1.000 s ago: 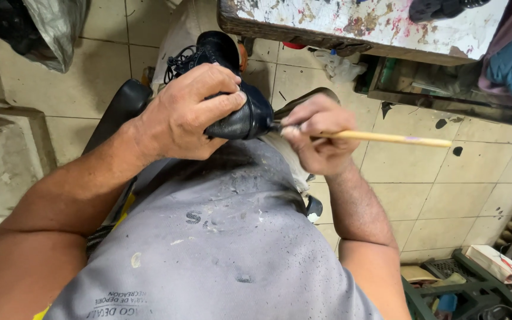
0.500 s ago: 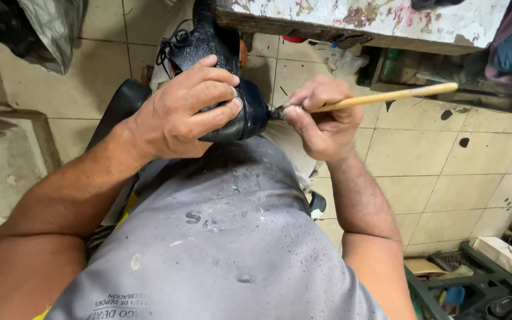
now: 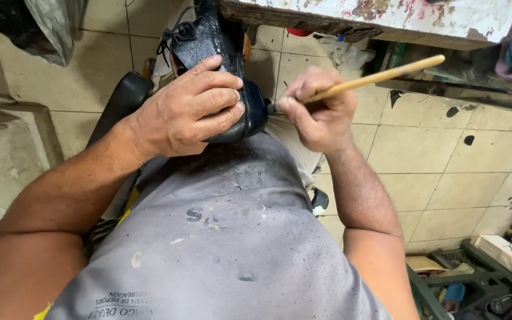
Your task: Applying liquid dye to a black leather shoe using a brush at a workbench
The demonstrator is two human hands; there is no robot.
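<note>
Both hands closed: left hand (image 3: pixel 182 109) grips shoe (image 3: pixel 223 53), right hand (image 3: pixel 321 109) brush (image 3: pixel 374 77).

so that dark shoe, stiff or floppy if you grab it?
Probably fairly stiff: the shoe keeps its shape under the left hand. Its glossy toe may be slippery. The laces hang loose and would likely flop.

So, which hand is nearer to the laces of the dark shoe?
Left. The left hand wraps over the dark shoe, just below its laces. The right hand is off at the shoe's lower end, gripping a wooden-handled brush.
</note>
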